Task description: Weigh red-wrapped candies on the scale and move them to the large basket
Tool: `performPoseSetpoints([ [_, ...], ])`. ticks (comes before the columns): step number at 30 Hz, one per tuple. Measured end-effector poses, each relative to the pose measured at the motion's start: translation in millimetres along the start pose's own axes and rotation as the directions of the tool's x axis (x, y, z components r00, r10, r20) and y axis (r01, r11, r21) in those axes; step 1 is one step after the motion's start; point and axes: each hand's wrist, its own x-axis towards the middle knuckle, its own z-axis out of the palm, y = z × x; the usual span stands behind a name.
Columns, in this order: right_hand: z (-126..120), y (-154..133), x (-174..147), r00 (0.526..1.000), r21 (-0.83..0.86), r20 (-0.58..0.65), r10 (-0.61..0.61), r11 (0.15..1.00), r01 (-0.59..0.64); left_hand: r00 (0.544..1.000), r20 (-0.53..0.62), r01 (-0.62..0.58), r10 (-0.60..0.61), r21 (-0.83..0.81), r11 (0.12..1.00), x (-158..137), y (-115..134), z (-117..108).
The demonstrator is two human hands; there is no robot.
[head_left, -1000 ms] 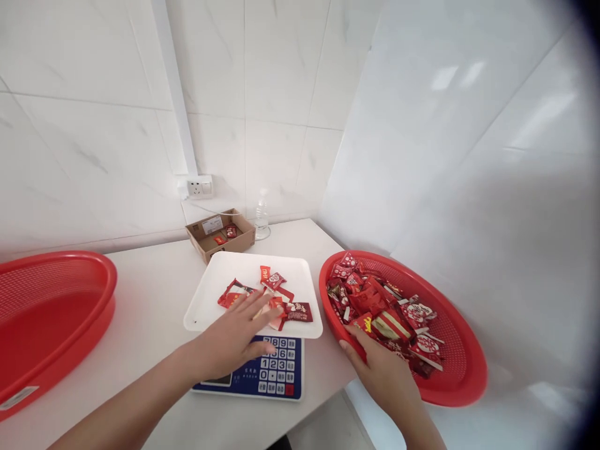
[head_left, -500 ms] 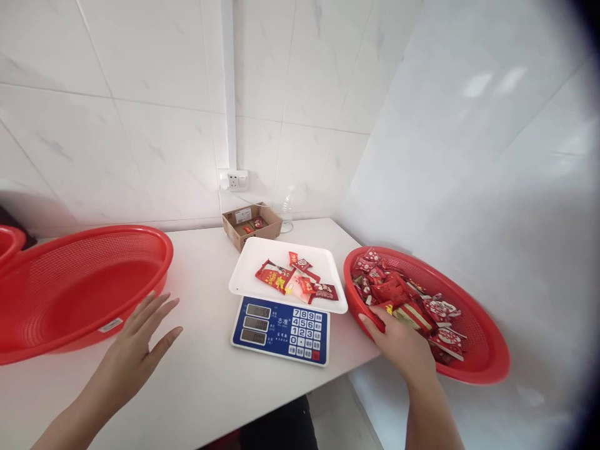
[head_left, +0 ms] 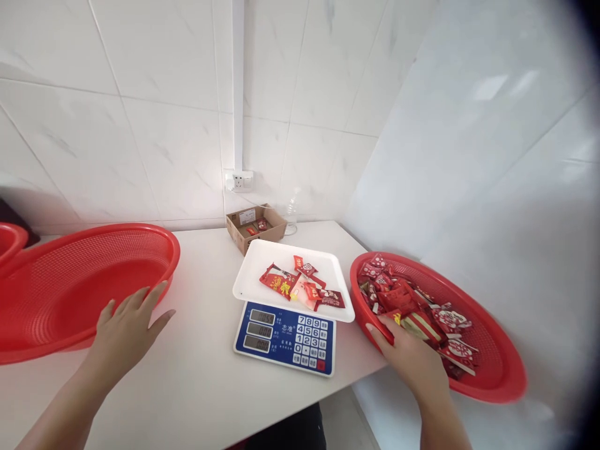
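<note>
My left hand (head_left: 124, 337), fingers spread, is at the near rim of a red plastic basket (head_left: 152, 234) on the left; whether it touches the rim I cannot tell. At right, my right hand (head_left: 415, 356) closes on the near rim of another red basket (head_left: 509, 381), thumb outside, other fingers partly hidden inside. Red snack packets (head_left: 398, 300) fill much of that basket. Between the hands stands a blue and white digital scale (head_left: 284, 344). Several small packets (head_left: 307, 289) lie on its white tray (head_left: 250, 262).
Behind the scale, a small cardboard box (head_left: 241, 234) holds a few packets. A clear plastic bottle (head_left: 291, 209) stands beside it near the wall socket (head_left: 239, 181). Another red basket (head_left: 12, 234) shows at the far left. The right basket juts past the white table's (head_left: 197, 387) edge.
My left hand has moved slightly left, onto or over the left basket's near rim. The view has shifted slightly. My right hand stays at the right basket's rim.
</note>
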Motion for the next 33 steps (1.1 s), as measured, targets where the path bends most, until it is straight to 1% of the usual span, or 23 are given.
performPoseSetpoints([
  [3, 1, 0, 1, 1.0, 0.009, 0.0, 0.006, 1.0, -0.006, 0.997, 0.031, -0.071, 0.071, -0.008, 0.997, 12, 11, 12],
  [5, 1, -1, 2, 1.0, 0.018, -0.004, 0.008, 1.0, -0.008, 0.995, 0.021, -0.099, 0.099, -0.021, 0.995, 19, 23, 21],
  [8, 0, -2, 4, 1.0, 0.024, -0.001, 0.008, 1.0, -0.008, 0.988, 0.015, -0.151, 0.153, -0.087, 0.985, 30, 49, 29],
  [10, -2, -3, 5, 1.0, 0.026, 0.017, 0.013, 1.0, -0.013, 0.968, 0.053, -0.231, 0.246, -0.2, 0.952, 39, 73, 28],
  [12, -3, -4, 6, 1.0, 0.026, 0.025, 0.013, 1.0, -0.014, 0.916, 0.11, -0.331, 0.385, -0.333, 0.883, 53, 99, 22],
  [14, -2, -4, 6, 1.0, 0.026, 0.013, 0.009, 1.0, -0.009, 0.833, 0.178, -0.417, 0.523, -0.418, 0.807, 68, 125, 16],
  [16, -1, -4, 6, 1.0, 0.027, -0.007, 0.005, 1.0, -0.005, 0.775, 0.206, -0.467, 0.598, -0.453, 0.76, 84, 149, 12],
  [19, 3, -3, 6, 1.0, 0.014, -0.024, 0.001, 1.0, -0.001, 0.724, 0.225, -0.504, 0.652, -0.473, 0.723, 101, 180, 13],
  [22, 6, -1, 6, 1.0, -0.003, -0.016, -0.005, 1.0, 0.005, 0.684, 0.242, -0.534, 0.688, -0.477, 0.698, 107, 204, 18],
  [25, 6, -1, 6, 1.0, -0.002, -0.015, -0.006, 1.0, 0.006, 0.662, 0.244, -0.562, 0.709, -0.465, 0.684, 109, 218, 23],
  [27, 4, -2, 6, 1.0, -0.009, -0.019, -0.003, 1.0, 0.002, 0.651, 0.234, -0.582, 0.723, -0.458, 0.672, 111, 220, 25],
  [30, 1, -3, 6, 1.0, -0.03, 0.004, 0.008, 1.0, -0.008, 0.634, 0.217, -0.599, 0.742, -0.469, 0.649, 118, 215, 29],
  [32, 1, -3, 7, 1.0, -0.037, 0.021, 0.01, 0.999, -0.009, 0.64, 0.217, -0.582, 0.737, -0.49, 0.649, 122, 210, 31],
  [33, 2, -3, 8, 1.0, -0.04, 0.027, 0.006, 0.999, -0.005, 0.651, 0.22, -0.562, 0.726, -0.502, 0.657, 123, 207, 31],
])
